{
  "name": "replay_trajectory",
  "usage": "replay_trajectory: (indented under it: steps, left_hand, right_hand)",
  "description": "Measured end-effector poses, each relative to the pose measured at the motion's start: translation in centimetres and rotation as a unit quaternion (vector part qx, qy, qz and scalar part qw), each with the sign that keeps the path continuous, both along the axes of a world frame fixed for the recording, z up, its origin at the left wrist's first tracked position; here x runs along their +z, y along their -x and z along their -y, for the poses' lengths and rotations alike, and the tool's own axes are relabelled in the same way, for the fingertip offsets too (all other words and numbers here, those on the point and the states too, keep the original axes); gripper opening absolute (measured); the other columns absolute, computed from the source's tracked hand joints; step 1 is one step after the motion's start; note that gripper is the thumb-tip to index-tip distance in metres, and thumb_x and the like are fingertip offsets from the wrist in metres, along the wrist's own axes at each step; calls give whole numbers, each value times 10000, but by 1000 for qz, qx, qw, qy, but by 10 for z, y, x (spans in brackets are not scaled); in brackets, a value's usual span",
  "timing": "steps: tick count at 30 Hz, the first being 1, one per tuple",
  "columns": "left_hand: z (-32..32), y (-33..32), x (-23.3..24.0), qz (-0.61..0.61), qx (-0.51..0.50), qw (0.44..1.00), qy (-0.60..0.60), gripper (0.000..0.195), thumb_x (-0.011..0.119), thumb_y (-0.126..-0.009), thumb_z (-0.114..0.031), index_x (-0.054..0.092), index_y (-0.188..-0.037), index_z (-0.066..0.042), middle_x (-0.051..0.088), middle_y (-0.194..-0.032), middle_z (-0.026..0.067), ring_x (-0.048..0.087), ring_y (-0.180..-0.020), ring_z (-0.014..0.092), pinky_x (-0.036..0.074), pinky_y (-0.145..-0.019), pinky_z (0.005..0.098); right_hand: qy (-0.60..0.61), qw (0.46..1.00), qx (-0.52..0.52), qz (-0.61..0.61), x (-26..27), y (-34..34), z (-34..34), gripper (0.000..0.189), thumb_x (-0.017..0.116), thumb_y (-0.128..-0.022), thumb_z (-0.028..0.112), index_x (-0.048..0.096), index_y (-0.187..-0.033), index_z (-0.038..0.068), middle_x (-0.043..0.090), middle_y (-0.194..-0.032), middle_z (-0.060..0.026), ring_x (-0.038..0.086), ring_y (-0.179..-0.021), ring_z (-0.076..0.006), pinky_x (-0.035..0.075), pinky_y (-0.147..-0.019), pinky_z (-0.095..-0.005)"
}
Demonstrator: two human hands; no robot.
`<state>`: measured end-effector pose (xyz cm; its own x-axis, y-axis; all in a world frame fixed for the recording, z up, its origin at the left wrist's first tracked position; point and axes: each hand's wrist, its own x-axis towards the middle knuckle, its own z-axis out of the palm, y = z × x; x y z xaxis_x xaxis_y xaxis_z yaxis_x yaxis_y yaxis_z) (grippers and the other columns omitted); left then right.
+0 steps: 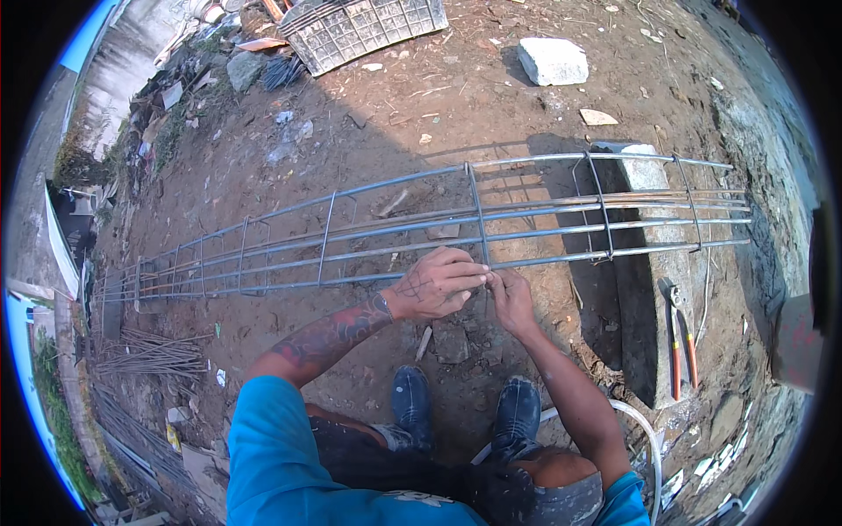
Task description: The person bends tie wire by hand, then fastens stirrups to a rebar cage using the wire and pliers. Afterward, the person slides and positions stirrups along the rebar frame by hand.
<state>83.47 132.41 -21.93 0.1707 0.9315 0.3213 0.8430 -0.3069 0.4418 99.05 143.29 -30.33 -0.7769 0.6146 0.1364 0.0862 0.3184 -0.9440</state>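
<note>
A long steel rebar cage (421, 177) lies across in front of me, its bars tied to several square stirrups. At the near bar, beside a stirrup (478, 210), my two hands meet fingertip to fingertip. My left hand (434, 286) reaches over the bar with bent fingers. Thumb and fingers of my right hand (513, 302) pinch together at the same crossing. Whatever sits between the fingertips is too small and hidden to make out. Under the cage's right end is a concrete block (658, 263). Cutting pliers (677, 299) with red and yellow handles rest on its near part.
Thin rods (154, 355) lie in a pile on the ground at left. A pale hose (651, 434) curves beside my right leg. Beyond the cage are a white block (552, 61) and a dirty plastic crate (368, 29). Rubble (247, 69) lines the far left.
</note>
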Motion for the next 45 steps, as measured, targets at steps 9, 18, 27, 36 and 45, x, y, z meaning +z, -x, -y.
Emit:
replay_trajectory:
  steps: [9, 18, 27, 36, 45]
  left_hand:
    - [-14, 6, 0, 131, 22, 988, 82, 195, 688, -786, -144, 698, -961, -59, 637, -1005, 61, 561, -932, 228, 437, -868, 360]
    - [-17, -9, -10, 189, 188, 952, 151, 389, 726, -750, -198, 565, -1061, -26, 645, -919, 128, 607, -877, 289, 480, -767, 382]
    - [-20, -11, -18, -38, 233, 959, 156, 258, 680, -766, -233, 561, -868, -28, 625, -683, 173, 626, -660, 370, 483, -583, 453]
    - [-18, -31, -30, -139, 340, 917, 154, 170, 626, -751, -183, 519, -794, -58, 605, -642, 145, 636, -622, 299, 465, -528, 427]
    - [-20, -52, -41, -126, 452, 882, -31, 247, 707, -690, -191, 491, -746, -84, 546, -661, 71, 567, -648, 267, 399, -587, 380]
  right_hand:
    - [43, 996, 40, 64, 16, -2, -4, 183, 544, -894, 124, 649, -892, -25, 630, -818, -202, 592, -806, -342, 456, -748, -399]
    - [87, 980, 118, 134, 26, -5, -20, 318, 492, -941, 251, 640, -886, -25, 603, -760, -193, 572, -742, -315, 445, -702, -382]
    - [85, 985, 27, 146, 41, 3, -9, 378, 579, -886, 335, 654, -1000, -18, 614, -726, -195, 591, -686, -280, 454, -684, -361]
    - [305, 937, 46, 167, 26, 13, -27, 389, 636, -815, 282, 656, -1039, -36, 672, -834, -101, 611, -758, -174, 474, -708, -318]
    - [326, 941, 16, 89, 8, 16, -21, 286, 654, -798, 220, 649, -980, -1, 576, -699, -7, 500, -610, -75, 392, -532, -238]
